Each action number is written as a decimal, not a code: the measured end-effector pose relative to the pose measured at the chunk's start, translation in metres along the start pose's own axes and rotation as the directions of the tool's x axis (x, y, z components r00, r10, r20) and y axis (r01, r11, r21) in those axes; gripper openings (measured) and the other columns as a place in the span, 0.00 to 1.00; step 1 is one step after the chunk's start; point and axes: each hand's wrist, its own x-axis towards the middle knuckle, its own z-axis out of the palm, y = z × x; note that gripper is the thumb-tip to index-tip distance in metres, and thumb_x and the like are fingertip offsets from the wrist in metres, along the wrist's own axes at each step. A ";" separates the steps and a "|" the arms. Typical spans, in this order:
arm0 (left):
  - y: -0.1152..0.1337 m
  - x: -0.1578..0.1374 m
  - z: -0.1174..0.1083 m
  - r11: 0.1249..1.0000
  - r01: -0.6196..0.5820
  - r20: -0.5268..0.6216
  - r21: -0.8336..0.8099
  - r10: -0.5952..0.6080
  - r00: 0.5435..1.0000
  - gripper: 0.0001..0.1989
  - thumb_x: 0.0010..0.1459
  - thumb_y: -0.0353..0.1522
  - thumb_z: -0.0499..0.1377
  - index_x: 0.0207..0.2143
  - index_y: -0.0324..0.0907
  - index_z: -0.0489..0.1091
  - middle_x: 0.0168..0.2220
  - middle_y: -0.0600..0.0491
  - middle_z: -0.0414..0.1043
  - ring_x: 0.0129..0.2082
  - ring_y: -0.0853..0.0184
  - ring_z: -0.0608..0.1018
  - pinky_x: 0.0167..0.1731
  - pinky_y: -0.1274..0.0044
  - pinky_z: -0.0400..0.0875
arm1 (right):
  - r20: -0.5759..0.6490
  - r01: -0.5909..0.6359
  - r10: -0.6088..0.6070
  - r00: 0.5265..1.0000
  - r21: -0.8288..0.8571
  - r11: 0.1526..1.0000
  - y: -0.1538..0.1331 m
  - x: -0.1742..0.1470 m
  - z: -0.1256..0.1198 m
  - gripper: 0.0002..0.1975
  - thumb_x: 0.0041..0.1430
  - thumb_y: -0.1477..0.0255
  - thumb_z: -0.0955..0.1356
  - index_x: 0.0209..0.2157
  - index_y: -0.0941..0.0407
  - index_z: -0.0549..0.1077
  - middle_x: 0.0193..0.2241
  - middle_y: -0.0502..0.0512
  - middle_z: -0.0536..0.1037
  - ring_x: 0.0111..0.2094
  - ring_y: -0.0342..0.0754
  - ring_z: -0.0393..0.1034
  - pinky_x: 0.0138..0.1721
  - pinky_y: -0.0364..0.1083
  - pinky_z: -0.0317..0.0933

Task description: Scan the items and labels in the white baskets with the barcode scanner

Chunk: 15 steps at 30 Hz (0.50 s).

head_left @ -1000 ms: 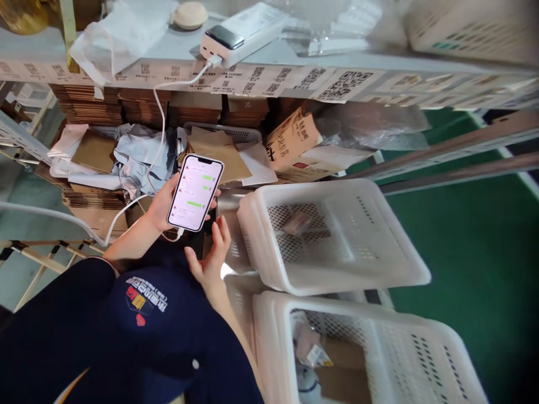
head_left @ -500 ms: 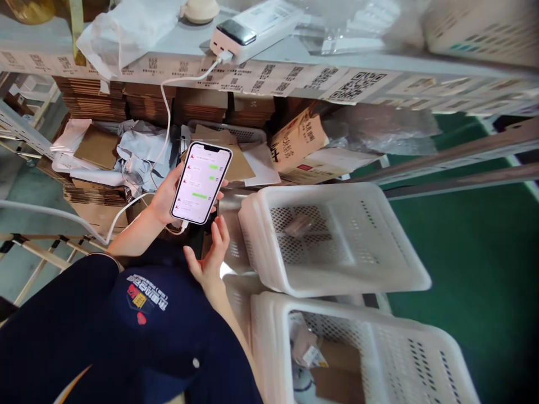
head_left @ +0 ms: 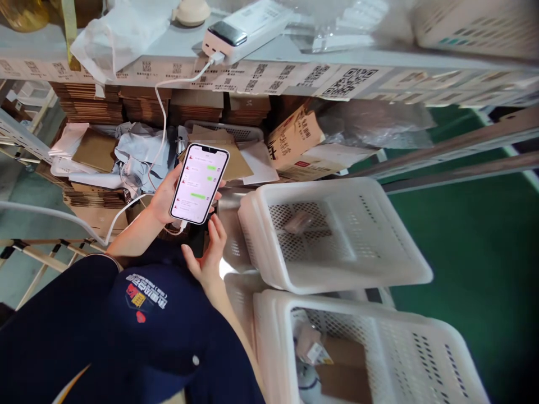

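Note:
My left hand (head_left: 162,199) holds a white smartphone (head_left: 199,183) upright, its lit screen showing a chat with green and white bubbles. A white cable (head_left: 160,120) runs from the phone's bottom up to a white power bank (head_left: 223,38) on the shelf top. My right hand (head_left: 208,255) hovers just below the phone with its fingers apart, fingertips near the phone's lower edge and nothing in it. A dark blue cap with a logo (head_left: 147,300) and dark sleeves fill the lower left.
Two white perforated plastic baskets stand to the right: the upper basket (head_left: 404,264) holds a small packet, the lower basket (head_left: 269,320) holds cardboard pieces. Flattened cartons (head_left: 92,104), grey bags (head_left: 141,148) and a printed box (head_left: 295,137) crowd the shelf under a QR-labelled shelf edge (head_left: 345,84). Green floor (head_left: 475,241) lies at the right.
My left hand has lifted the phone a little higher and slightly right. My right hand has followed upward below it. The view has shifted slightly.

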 end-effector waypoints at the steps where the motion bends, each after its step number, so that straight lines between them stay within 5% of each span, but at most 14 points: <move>1: 0.000 0.000 0.000 1.000 0.004 0.001 0.007 -0.004 1.000 0.39 0.75 0.50 0.36 0.68 0.33 0.67 0.52 0.34 0.80 0.42 0.51 0.86 0.37 0.66 0.82 | -0.002 -0.008 0.008 1.000 0.007 1.000 -0.001 0.000 -0.001 0.36 0.68 0.59 0.69 0.72 0.50 0.55 0.62 0.68 0.68 0.64 0.63 0.68 0.59 0.67 0.70; 3: 0.000 0.001 0.001 1.000 0.007 0.002 0.017 -0.007 1.000 0.40 0.74 0.51 0.35 0.68 0.33 0.66 0.52 0.34 0.80 0.42 0.51 0.86 0.36 0.66 0.82 | 0.046 -0.032 0.030 0.999 0.041 0.999 -0.003 0.001 -0.004 0.23 0.69 0.62 0.69 0.61 0.52 0.66 0.45 0.60 0.77 0.45 0.55 0.77 0.46 0.56 0.75; 6: 0.000 0.002 0.002 1.000 0.007 -0.004 0.006 -0.007 1.000 0.39 0.74 0.50 0.38 0.68 0.31 0.67 0.52 0.33 0.80 0.42 0.50 0.86 0.37 0.66 0.82 | 0.208 -0.074 0.054 0.977 0.087 0.993 -0.008 0.003 -0.007 0.08 0.71 0.64 0.67 0.45 0.53 0.71 0.26 0.48 0.73 0.25 0.45 0.69 0.29 0.45 0.66; 11: -0.002 0.003 0.002 1.000 0.016 0.006 0.000 -0.016 1.000 0.37 0.74 0.50 0.39 0.67 0.31 0.68 0.51 0.34 0.80 0.42 0.51 0.86 0.39 0.66 0.82 | 0.286 -0.080 0.060 0.956 0.059 0.995 -0.012 0.007 -0.010 0.16 0.74 0.59 0.64 0.36 0.55 0.72 0.21 0.47 0.70 0.20 0.42 0.64 0.25 0.44 0.59; 15: -0.004 0.003 0.002 1.000 0.013 0.008 -0.004 -0.013 1.000 0.38 0.74 0.49 0.39 0.67 0.31 0.68 0.51 0.33 0.80 0.40 0.52 0.86 0.38 0.65 0.82 | 0.251 -0.070 0.064 0.966 0.016 0.997 -0.004 0.007 -0.037 0.16 0.73 0.57 0.65 0.40 0.56 0.75 0.25 0.49 0.73 0.25 0.43 0.68 0.30 0.43 0.64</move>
